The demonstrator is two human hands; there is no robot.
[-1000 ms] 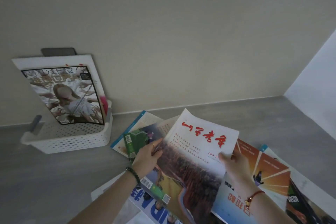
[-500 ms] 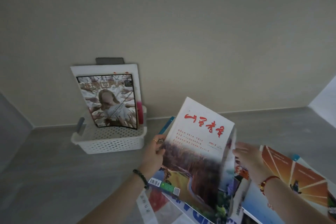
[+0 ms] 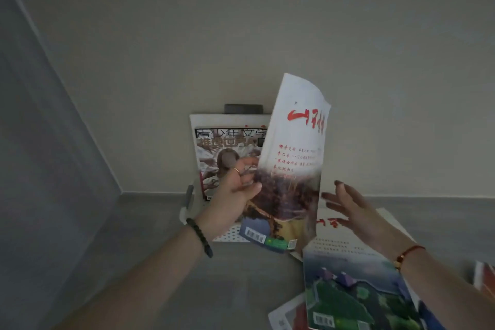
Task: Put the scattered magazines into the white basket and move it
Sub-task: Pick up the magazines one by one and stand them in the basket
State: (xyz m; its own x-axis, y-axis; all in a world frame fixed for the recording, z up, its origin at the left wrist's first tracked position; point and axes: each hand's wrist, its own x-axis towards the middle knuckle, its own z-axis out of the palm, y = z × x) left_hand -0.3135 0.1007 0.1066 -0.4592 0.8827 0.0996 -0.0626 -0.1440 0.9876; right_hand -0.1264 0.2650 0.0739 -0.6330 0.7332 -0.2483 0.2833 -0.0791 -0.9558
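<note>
My left hand (image 3: 235, 195) grips a magazine with red calligraphy (image 3: 292, 158) by its left edge and holds it upright, over the white perforated basket (image 3: 233, 234). The basket stands on the floor against the wall, mostly hidden behind the hand and the held magazine. Inside it, magazines (image 3: 227, 147) lean upright against the wall. My right hand (image 3: 356, 211) hovers open just right of the held magazine, fingers spread, touching nothing. Below it lie scattered magazines on the floor, one with a green landscape cover (image 3: 353, 292) on top.
The grey floor (image 3: 150, 262) meets a beige wall behind the basket and a grey wall (image 3: 40, 155) at the left, forming a corner. A dark grey basket handle (image 3: 243, 108) pokes up behind the leaning magazines. More magazine edges (image 3: 483, 276) show at the far right.
The left hand has lifted the red-lettered magazine and carried it left to over the basket, turning it upright. The right hand has let go of it and now hangs open.
</note>
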